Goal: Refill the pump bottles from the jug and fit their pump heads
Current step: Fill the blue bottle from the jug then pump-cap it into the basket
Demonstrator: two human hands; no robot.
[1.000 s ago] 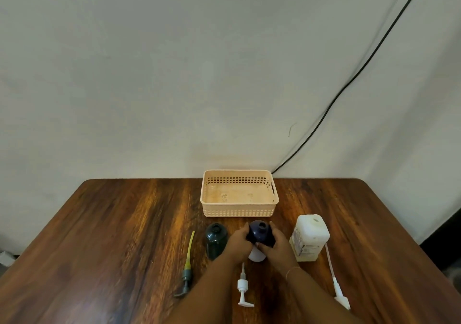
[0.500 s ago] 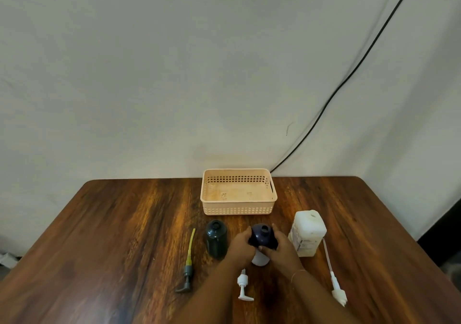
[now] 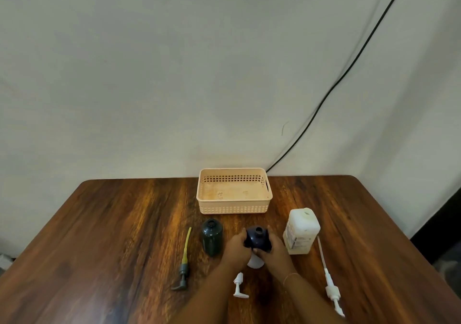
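A dark blue bottle (image 3: 257, 237) with a white base stands upright at the table's middle, its neck uncapped. My left hand (image 3: 237, 247) and my right hand (image 3: 275, 251) both wrap around its body. A dark green bottle (image 3: 212, 236) stands uncapped just to the left. The white jug (image 3: 300, 231) stands to the right, apart from my hands. Three pump heads lie loose on the table: a grey one with a yellow tube (image 3: 184, 261), a short white one (image 3: 239, 285) near my wrists, and a long white one (image 3: 330, 283) at the right.
A peach plastic basket (image 3: 233, 209) sits against the wall behind the bottles. A black cable (image 3: 349, 71) runs down the wall to the table's back edge. The wooden table (image 3: 112, 236) ends at the right near a dark gap.
The view has shifted slightly. Both hands stay around the blue bottle, which has barely moved on the table.
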